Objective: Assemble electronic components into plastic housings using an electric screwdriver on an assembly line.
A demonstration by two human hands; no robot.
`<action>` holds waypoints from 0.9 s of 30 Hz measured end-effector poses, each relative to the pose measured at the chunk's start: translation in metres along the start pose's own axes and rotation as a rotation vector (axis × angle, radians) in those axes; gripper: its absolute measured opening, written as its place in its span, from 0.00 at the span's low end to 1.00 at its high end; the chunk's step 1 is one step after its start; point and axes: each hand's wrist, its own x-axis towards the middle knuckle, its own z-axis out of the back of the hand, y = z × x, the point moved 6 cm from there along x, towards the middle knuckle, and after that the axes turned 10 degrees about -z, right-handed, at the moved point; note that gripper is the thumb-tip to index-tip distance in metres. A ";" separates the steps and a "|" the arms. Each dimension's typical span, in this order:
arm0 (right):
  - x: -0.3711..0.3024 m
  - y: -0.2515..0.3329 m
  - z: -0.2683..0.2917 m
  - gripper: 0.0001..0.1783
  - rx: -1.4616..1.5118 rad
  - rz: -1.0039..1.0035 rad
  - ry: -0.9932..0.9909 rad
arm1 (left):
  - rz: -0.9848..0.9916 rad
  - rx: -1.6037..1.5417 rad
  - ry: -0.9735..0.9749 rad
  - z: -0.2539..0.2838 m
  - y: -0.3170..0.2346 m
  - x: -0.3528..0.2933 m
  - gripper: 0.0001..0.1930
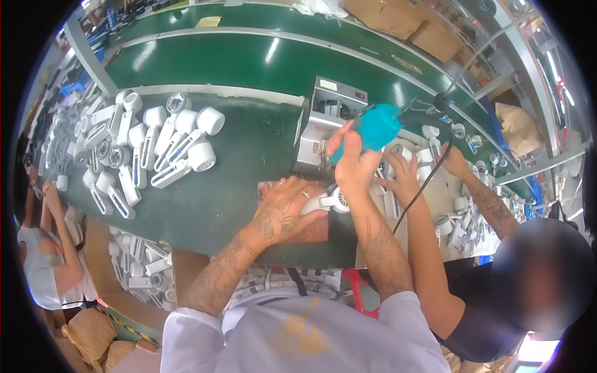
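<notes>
My right hand [356,166] is closed around a teal electric screwdriver [377,127], held upright in front of a silver screw-feeder box [317,133]. Below it, a small white handheld fan [339,200] lies on a reddish-brown mat [305,233], its round grille partly behind my right wrist. My left hand [283,210] presses on the fan's white handle, fingers curled over it and thumb toward the head. The screwdriver's tip is hidden by my right hand, so I cannot tell whether it touches the fan.
Many white handheld fans [149,140] are piled on the green bench [230,143] at left. More fill a cardboard box [205,264] below. A black cable [435,171] hangs at right, where a co-worker's hands [404,180] handle other fans. A green conveyor [217,59] runs behind.
</notes>
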 end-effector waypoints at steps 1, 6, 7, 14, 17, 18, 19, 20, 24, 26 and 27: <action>-0.003 0.002 0.000 0.23 -0.001 -0.020 0.019 | 0.001 0.007 -0.031 -0.001 -0.002 -0.001 0.22; -0.018 0.020 -0.006 0.27 -0.015 -0.096 -0.014 | 0.042 0.056 0.005 0.010 0.006 0.004 0.23; -0.025 0.029 -0.001 0.28 0.000 -0.073 -0.026 | 0.057 0.045 0.007 0.006 0.007 0.004 0.23; -0.037 0.028 0.008 0.26 0.089 -0.103 -0.010 | 0.041 0.017 -0.030 0.003 0.005 0.002 0.24; -0.040 0.024 0.007 0.26 0.100 -0.120 0.009 | 0.033 -0.013 -0.030 0.002 0.007 0.000 0.24; -0.041 0.023 0.006 0.31 0.033 -0.121 0.002 | 0.025 -0.018 -0.028 0.002 0.007 0.001 0.24; -0.042 0.018 0.006 0.31 0.034 -0.127 0.003 | 0.017 -0.024 -0.025 0.001 0.006 0.002 0.24; -0.043 0.010 0.006 0.30 0.047 -0.140 0.010 | 0.023 -0.026 -0.022 0.002 0.007 0.002 0.24; -0.045 0.005 0.007 0.26 0.084 -0.152 -0.005 | 0.016 -0.008 -0.051 0.003 0.007 0.003 0.23; -0.045 0.005 0.008 0.25 0.084 -0.156 -0.006 | 0.017 0.007 -0.029 0.003 0.008 0.003 0.24; -0.045 0.006 0.009 0.24 0.080 -0.152 -0.009 | 0.009 0.019 -0.027 0.003 0.007 0.003 0.23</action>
